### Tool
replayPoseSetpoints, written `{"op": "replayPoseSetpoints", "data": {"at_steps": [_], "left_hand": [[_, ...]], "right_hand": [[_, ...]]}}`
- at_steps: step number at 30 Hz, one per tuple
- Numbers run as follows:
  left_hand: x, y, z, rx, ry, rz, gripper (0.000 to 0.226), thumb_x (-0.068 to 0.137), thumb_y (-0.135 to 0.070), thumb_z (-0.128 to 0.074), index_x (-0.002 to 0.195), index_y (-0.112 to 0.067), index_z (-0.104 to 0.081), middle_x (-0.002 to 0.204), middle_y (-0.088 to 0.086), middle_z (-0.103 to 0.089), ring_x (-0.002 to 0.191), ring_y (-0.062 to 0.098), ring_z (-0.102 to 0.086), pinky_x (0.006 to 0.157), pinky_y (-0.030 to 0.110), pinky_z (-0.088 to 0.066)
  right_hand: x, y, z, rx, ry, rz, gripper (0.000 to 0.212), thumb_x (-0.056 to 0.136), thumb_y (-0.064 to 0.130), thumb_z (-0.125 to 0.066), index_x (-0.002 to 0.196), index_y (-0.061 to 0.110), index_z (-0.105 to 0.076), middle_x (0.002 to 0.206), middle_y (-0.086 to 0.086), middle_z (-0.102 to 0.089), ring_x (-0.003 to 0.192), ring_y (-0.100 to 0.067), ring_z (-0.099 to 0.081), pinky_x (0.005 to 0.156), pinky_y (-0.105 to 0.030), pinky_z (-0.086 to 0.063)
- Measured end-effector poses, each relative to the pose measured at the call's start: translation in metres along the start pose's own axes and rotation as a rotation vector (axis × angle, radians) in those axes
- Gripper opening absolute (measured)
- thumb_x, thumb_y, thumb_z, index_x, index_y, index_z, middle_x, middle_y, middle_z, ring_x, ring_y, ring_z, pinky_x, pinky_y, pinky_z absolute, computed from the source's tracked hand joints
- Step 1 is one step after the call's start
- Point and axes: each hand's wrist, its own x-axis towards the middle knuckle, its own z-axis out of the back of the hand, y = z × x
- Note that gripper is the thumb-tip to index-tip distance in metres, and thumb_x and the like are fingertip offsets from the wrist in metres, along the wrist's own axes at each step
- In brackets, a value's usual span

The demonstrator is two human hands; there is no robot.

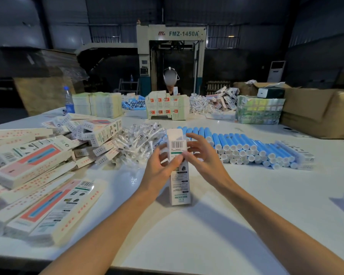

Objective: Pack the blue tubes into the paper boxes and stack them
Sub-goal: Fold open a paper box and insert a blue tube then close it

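**A:** Where's the box?

**B:** The box (178, 175) stands on end on the table (207, 225) at the centre of the frame, with its top flap (174, 133) up and open. The left hand (161, 167) grips its middle, thumb across the front. The right hand (203, 155) pinches it beside the barcode, thumb in front and fingers behind.

**A:** Is a tube inside?

**B:** I can't tell, the inside is hidden. The blue tubes (246, 143) lie heaped right of centre, just behind the hands.

**A:** So how should it be done?

**B:** I'd hold it firmly with the left hand without squeezing, so the mouth stays square. If a tube is in, fold the flap down with the right thumb and tuck it fully. It should then lie flat on the packed boxes (34, 165) at the left of the frame.
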Motion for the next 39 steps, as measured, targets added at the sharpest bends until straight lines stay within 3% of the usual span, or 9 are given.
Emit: {"op": "replayPoseSetpoints", "data": {"at_steps": [3, 7, 10, 15, 18, 21, 24, 34, 39], "left_hand": [[0.0, -0.002, 0.003, 0.005, 0.011, -0.073, 0.071, 0.094, -0.018, -0.081, 0.149, -0.036, -0.042, 0.133, 0.003, -0.072, 0.118, 0.024, -0.072, 0.09, 0.038, -0.063], [0.001, -0.003, 0.004, 0.045, 0.058, -0.09, 0.061, 0.096, -0.022, -0.08, 0.147, -0.039, -0.052, 0.128, -0.003, -0.074, 0.118, 0.025, -0.072, 0.094, 0.045, -0.063], [0.002, -0.001, 0.003, 0.04, 0.089, -0.062, 0.056, 0.094, -0.02, -0.08, 0.144, -0.029, -0.056, 0.121, 0.009, -0.078, 0.112, 0.03, -0.075, 0.095, 0.049, -0.062], [0.001, -0.001, 0.002, 0.044, 0.155, -0.027, 0.052, 0.098, -0.005, -0.075, 0.144, -0.017, -0.055, 0.114, 0.011, -0.08, 0.102, 0.025, -0.078, 0.086, 0.032, -0.061], [-0.001, -0.003, -0.001, 0.035, 0.177, -0.026, 0.051, 0.098, -0.004, -0.074, 0.144, -0.016, -0.054, 0.113, 0.013, -0.08, 0.099, 0.024, -0.077, 0.083, 0.03, -0.061], [-0.003, -0.004, -0.003, 0.022, 0.206, -0.028, 0.05, 0.099, -0.002, -0.072, 0.143, -0.017, -0.054, 0.113, 0.013, -0.08, 0.099, 0.022, -0.078, 0.083, 0.03, -0.06], [-0.003, -0.004, -0.002, 0.011, 0.232, -0.024, 0.048, 0.099, -0.002, -0.071, 0.141, -0.018, -0.055, 0.113, 0.014, -0.08, 0.099, 0.024, -0.078, 0.082, 0.03, -0.061], [0.0, 0.002, 0.002, 0.01, 0.268, -0.039, 0.051, 0.1, -0.008, -0.073, 0.144, -0.025, -0.055, 0.118, 0.012, -0.079, 0.107, 0.029, -0.077, 0.087, 0.035, -0.061], [-0.001, -0.001, 0.002, 0.0, 0.261, -0.057, 0.051, 0.099, -0.012, -0.074, 0.144, -0.028, -0.056, 0.117, 0.012, -0.079, 0.104, 0.025, -0.077, 0.083, 0.032, -0.061]], "right_hand": [[0.0, -0.001, -0.004, 0.044, 0.012, -0.003, 0.043, 0.103, 0.019, -0.067, 0.143, 0.025, -0.057, 0.125, 0.006, -0.068, 0.111, -0.013, -0.066, 0.091, -0.028, -0.057], [-0.001, -0.001, -0.002, 0.099, 0.031, -0.044, 0.038, 0.102, 0.017, -0.066, 0.138, 0.028, -0.062, 0.126, 0.001, -0.065, 0.111, -0.014, -0.063, 0.094, -0.026, -0.055], [0.0, -0.002, 0.001, 0.057, 0.035, -0.068, 0.03, 0.101, 0.015, -0.065, 0.13, 0.024, -0.063, 0.123, -0.001, -0.065, 0.112, -0.013, -0.062, 0.096, -0.028, -0.055], [-0.001, -0.007, 0.006, 0.07, 0.074, -0.123, 0.014, 0.104, 0.025, -0.063, 0.117, 0.02, -0.067, 0.115, 0.002, -0.071, 0.106, -0.012, -0.068, 0.088, -0.023, -0.055], [0.004, -0.005, 0.011, 0.237, 0.002, -0.179, 0.028, 0.108, 0.035, -0.055, 0.108, 0.011, -0.068, 0.105, -0.004, -0.076, 0.097, -0.018, -0.073, 0.084, -0.029, -0.057], [0.013, -0.007, 0.018, 0.237, -0.037, -0.192, 0.021, 0.106, 0.026, -0.06, 0.116, 0.008, -0.056, 0.101, -0.01, -0.079, 0.085, -0.023, -0.073, 0.079, -0.039, -0.056], [0.019, -0.009, 0.023, 0.22, 0.038, -0.22, 0.023, 0.105, 0.024, -0.062, 0.124, 0.015, -0.053, 0.097, -0.013, -0.08, 0.078, -0.017, -0.068, 0.073, -0.033, -0.054], [0.021, -0.008, 0.026, -0.01, 0.018, 0.08, 0.004, 0.104, 0.002, -0.059, 0.108, 0.002, -0.059, 0.084, -0.013, -0.075, 0.077, -0.036, -0.071, 0.064, -0.042, -0.056], [0.018, 0.002, 0.028, 0.07, 0.075, 0.043, 0.013, 0.108, 0.019, -0.058, 0.111, 0.006, -0.061, 0.096, -0.011, -0.079, 0.091, -0.026, -0.077, 0.075, -0.038, -0.063]]}}
